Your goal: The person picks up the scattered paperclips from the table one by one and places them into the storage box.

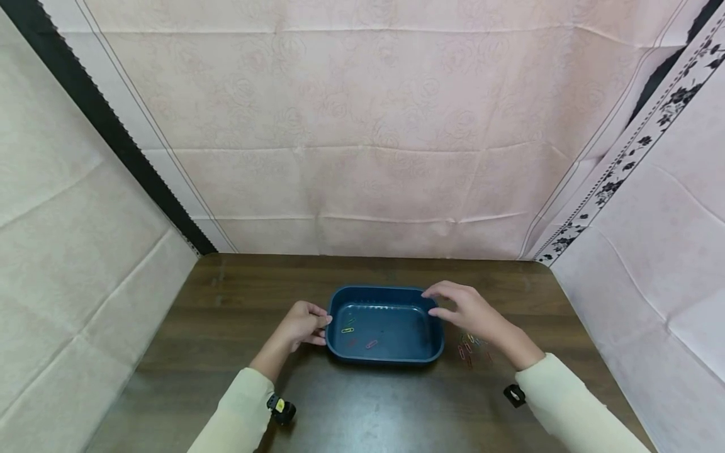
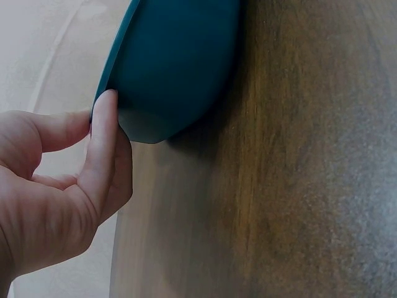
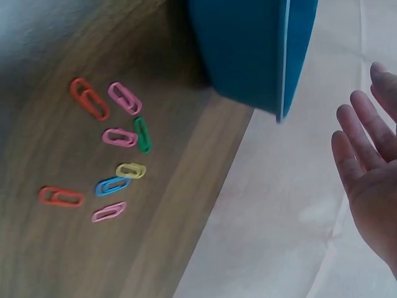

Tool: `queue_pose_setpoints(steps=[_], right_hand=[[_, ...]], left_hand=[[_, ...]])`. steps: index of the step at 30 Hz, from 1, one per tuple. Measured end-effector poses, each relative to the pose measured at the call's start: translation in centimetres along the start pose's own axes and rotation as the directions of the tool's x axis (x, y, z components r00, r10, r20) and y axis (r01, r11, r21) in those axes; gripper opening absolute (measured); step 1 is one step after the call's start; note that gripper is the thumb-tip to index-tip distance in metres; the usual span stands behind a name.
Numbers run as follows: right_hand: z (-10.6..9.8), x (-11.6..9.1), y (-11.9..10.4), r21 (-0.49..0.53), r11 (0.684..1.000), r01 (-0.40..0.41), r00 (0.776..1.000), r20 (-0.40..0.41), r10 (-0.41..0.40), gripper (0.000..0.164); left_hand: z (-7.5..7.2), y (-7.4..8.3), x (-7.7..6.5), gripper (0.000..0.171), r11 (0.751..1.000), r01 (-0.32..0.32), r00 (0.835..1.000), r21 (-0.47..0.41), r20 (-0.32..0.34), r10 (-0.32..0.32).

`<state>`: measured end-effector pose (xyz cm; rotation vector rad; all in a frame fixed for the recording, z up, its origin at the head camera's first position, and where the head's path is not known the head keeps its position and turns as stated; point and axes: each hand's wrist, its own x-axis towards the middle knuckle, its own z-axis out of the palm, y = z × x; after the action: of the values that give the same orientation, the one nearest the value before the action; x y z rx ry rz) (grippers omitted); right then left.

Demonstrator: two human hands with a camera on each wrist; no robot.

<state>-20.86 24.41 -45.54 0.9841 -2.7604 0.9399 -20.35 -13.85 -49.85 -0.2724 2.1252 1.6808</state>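
A blue rectangular plastic tray (image 1: 404, 330) stands on the table, with a yellow paper clip (image 1: 347, 330), a pink paper clip (image 1: 370, 344) and faint green and red ones on its floor. My left hand (image 1: 306, 324) pinches the tray's left rim between thumb and fingers, as the left wrist view also shows at the tray's wall (image 2: 173, 56). Over the right end of the tray is my right hand (image 1: 467, 308), its fingers spread loosely with nothing in them. In the right wrist view this hand (image 3: 375, 161) appears apart from the rim.
To the right of the tray, several loose paper clips lie on the brown wooden table (image 1: 226, 377): red (image 3: 90, 99), pink (image 3: 124, 98), green (image 3: 142, 135), yellow (image 3: 131, 170) and blue (image 3: 113, 185). Pale patterned cloth (image 1: 368, 126) hangs behind and at both sides.
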Motion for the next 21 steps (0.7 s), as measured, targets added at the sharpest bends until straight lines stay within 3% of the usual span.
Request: queue_pose_setpoints(steps=[16, 21], right_hand=[[-0.7, -4.3, 2.8, -0.067, 0.989, -0.129, 0.979, -0.169, 0.116, 0.04], [-0.4, -5.7, 4.0, -0.078, 0.978, -0.194, 0.966, -0.187, 0.176, 0.036]], left_hand=[[0.1, 0.0, 0.1, 0.023, 1.0, -0.002, 1.0, 0.011, -0.004, 0.002], [0.1, -0.1, 0.2, 0.023, 1.0, -0.002, 1.0, 0.015, -0.001, 0.002]])
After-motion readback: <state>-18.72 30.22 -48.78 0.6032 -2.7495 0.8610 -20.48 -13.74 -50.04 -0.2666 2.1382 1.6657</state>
